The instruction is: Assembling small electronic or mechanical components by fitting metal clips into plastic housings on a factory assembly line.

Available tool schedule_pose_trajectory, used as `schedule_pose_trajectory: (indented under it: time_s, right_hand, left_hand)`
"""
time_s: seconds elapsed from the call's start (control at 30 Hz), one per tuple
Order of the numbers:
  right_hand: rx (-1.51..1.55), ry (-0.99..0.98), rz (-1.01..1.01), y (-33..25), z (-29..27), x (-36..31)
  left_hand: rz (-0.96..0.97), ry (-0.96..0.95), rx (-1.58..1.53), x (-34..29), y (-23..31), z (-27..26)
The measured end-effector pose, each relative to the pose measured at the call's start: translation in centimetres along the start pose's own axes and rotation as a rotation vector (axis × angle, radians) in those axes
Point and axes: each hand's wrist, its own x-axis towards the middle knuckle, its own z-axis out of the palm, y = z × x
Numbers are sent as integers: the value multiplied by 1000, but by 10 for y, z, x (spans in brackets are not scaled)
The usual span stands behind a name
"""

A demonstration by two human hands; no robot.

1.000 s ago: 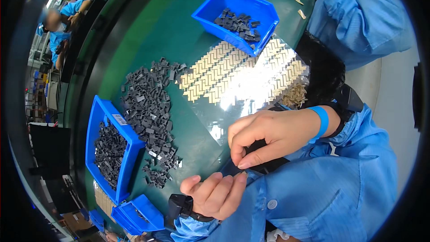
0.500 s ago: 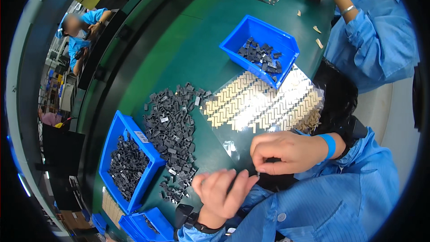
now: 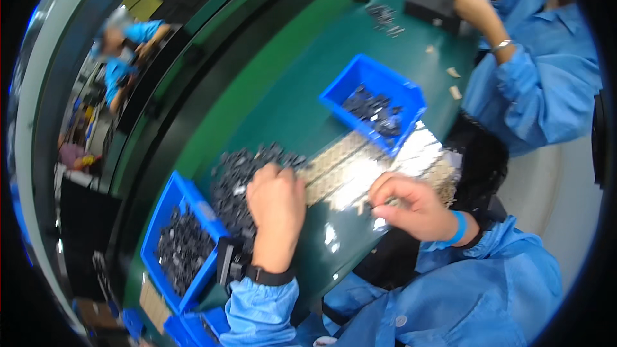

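Observation:
My left hand (image 3: 276, 199) is over the loose heap of small black plastic pieces (image 3: 234, 177), back of the hand up. Its fingertips point down at the heap and are hidden. My right hand (image 3: 414, 205), with a blue wristband, is by the near edge of a sheet of cream-coloured strips (image 3: 340, 157) laid in a zigzag pattern. Its thumb and forefinger are pinched together on a small dark piece (image 3: 369, 207), blurred and mostly covered. Glare whitens part of the sheet.
A blue bin (image 3: 416, 104) with black pieces stands on the sheet's far side. Another blue bin (image 3: 149, 254) full of them is at the left, beside a smaller blue bin (image 3: 183, 331). At the far right a co-worker's hands (image 3: 475, 9) are by a black box (image 3: 432, 8).
My left hand has left my right hand and moved forward and left onto the black heap. The right hand has shifted slightly, still pinching. The whole view has tilted a little.

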Motion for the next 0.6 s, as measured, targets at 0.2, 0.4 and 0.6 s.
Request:
schedule_pose_trajectory:
  time_s: [0.2, 0.4, 0.6]
  right_hand:
    - [87, -97, -13, 11, 7, 2]
    - [80, -41, -34, 8, 3, -3]
    - [68, -56, -48, 3, -3, -8]
  left_hand:
    - [-175, 22, -5, -16, -16, 18]
    - [-221, 23, -131, -12, -13, -14]
    - [-173, -211, -1013, -60, 42, -125]
